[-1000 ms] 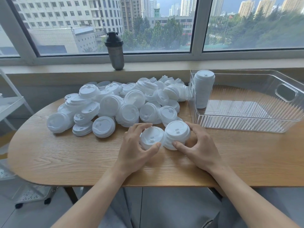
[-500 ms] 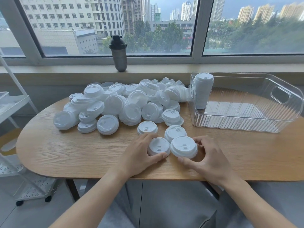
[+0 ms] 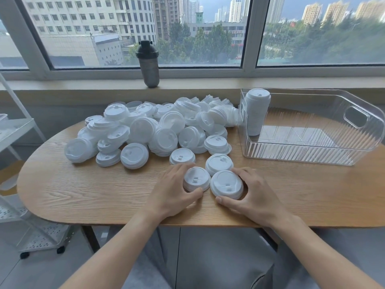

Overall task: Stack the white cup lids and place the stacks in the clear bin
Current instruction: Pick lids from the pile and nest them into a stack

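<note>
Left hand (image 3: 174,189) curled round one lid (image 3: 196,181) near the table's (image 3: 83,190) front edge, thumb at its near rim; right hand (image 3: 253,196) gripping a second lid (image 3: 226,184) just beside it. Behind those, lid pile (image 3: 150,130) heaped across the back middle. At the right end, clear bin (image 3: 354,142), with one tall stack (image 3: 256,111) upright in its back left corner.

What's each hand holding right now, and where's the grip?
Left hand grips a lid by its rim; right hand grips another lid by its rim.
</note>
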Action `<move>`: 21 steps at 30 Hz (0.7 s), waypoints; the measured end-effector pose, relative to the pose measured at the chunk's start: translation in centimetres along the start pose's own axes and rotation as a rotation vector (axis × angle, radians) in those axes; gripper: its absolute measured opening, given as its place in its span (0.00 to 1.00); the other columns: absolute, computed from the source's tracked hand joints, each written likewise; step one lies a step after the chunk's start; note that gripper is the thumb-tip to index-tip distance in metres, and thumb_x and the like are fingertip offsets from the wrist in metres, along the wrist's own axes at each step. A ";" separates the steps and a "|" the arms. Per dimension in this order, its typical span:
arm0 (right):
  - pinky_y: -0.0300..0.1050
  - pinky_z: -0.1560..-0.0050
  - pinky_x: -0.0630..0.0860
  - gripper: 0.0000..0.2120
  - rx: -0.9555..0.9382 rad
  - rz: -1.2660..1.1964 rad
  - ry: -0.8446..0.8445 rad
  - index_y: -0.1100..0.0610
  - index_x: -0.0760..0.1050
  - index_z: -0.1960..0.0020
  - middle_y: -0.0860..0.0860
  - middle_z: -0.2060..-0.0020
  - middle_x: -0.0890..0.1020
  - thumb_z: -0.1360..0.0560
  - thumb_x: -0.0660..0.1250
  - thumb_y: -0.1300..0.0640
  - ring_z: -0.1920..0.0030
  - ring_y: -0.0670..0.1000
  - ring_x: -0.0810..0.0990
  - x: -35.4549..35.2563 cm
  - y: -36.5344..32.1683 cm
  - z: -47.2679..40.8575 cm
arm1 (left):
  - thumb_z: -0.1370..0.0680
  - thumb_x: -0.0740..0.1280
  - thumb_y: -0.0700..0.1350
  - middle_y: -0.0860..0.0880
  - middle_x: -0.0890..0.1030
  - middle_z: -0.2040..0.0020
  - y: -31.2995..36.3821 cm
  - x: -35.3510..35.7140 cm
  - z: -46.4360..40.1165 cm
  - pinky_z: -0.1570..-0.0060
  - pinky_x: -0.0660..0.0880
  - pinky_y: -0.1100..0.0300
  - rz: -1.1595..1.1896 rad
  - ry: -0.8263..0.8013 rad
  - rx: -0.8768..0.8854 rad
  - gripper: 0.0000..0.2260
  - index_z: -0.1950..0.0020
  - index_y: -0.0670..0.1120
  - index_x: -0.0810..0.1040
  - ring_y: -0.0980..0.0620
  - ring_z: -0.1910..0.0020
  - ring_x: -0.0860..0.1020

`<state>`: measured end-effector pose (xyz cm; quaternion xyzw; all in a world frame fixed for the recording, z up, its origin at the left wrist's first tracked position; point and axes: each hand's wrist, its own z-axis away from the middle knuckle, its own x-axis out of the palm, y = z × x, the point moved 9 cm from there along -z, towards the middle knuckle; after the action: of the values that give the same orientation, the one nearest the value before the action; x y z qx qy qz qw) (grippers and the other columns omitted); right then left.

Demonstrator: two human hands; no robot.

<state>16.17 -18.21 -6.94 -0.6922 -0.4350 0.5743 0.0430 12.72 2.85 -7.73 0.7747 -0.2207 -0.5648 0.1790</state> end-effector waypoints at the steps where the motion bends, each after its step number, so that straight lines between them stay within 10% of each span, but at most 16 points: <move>1: 0.40 0.35 0.69 0.40 0.008 -0.016 0.007 0.49 0.75 0.33 0.40 0.42 0.76 0.37 0.77 0.30 0.39 0.44 0.72 0.0 0.1 -0.2 | 0.29 0.69 0.63 0.56 0.75 0.30 0.0 0.0 0.0 0.28 0.66 0.52 -0.006 0.008 0.002 0.33 0.25 0.54 0.71 0.54 0.30 0.70; 21: 0.30 0.39 0.67 0.44 0.080 -0.144 0.037 0.48 0.74 0.29 0.44 0.41 0.73 0.40 0.79 0.32 0.38 0.43 0.73 0.6 0.0 -0.1 | 0.30 0.71 0.67 0.57 0.77 0.35 0.1 -0.6 0.2 0.31 0.66 0.53 -0.012 0.056 -0.030 0.33 0.30 0.53 0.74 0.55 0.34 0.71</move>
<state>16.22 -17.79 -7.38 -0.6673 -0.4596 0.5737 0.1196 12.31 3.05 -7.25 0.7889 -0.2023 -0.5471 0.1932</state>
